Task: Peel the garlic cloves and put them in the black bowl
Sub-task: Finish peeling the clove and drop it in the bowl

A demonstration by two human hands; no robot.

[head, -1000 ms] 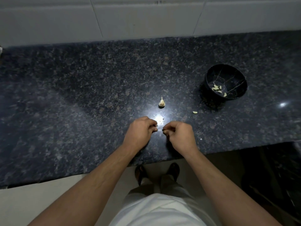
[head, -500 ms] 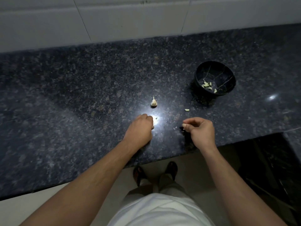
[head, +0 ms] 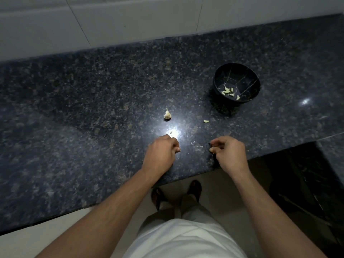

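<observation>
While both hands point(head: 161, 153) curl, black bowl point(head: 236, 83) — holding cloves point(head: 229, 92)

Dim, wide-angle warp, glare on countertop point(head: 186, 58)

Bare forearms point(head: 104, 216) — white shirt point(head: 184, 239), dark sandals point(head: 194, 189)

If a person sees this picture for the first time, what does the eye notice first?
First, the bright glare on the dark granite counter, just beyond the left hand. Next, the pale peeled cloves in the black bowl at the right, and the garlic remnant at the centre.
</observation>
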